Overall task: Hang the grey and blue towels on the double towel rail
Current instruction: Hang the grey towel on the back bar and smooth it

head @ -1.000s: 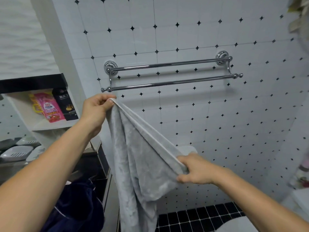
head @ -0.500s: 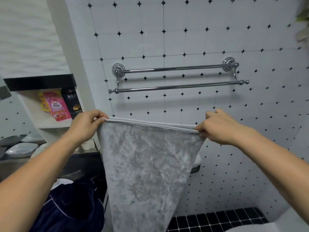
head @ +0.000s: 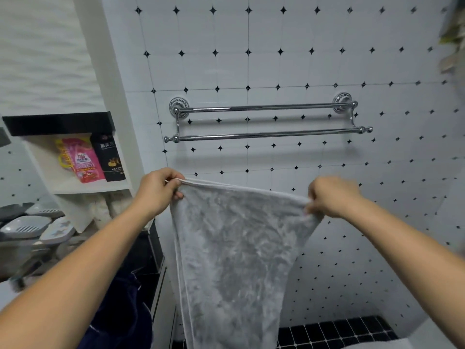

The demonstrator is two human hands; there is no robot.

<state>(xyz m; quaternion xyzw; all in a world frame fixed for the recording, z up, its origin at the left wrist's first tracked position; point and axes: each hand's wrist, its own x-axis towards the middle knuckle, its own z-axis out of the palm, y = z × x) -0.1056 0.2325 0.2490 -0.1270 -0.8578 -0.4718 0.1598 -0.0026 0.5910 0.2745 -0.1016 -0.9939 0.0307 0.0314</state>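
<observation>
The grey towel [head: 234, 250] hangs spread between my two hands, its top edge stretched almost level. My left hand [head: 157, 191] pinches the top left corner and my right hand [head: 332, 196] grips the top right corner. Above them on the white tiled wall is the chrome double towel rail [head: 266, 134], both bars bare; the towel's top edge sits well below the front bar. The dark blue towel [head: 120, 318] lies crumpled low at the left, partly hidden behind my left forearm.
A white shelf [head: 75, 187] at the left holds a pink pouch [head: 80, 159] and a black pouch [head: 108, 157]. Grey soap dishes [head: 25, 226] lie below it. Black floor tiles [head: 337, 331] show at the bottom right.
My right hand rose from low down to level with my left, stretching the grey towel flat. The view has since shifted slightly, and the towel's edge stays below the rail.
</observation>
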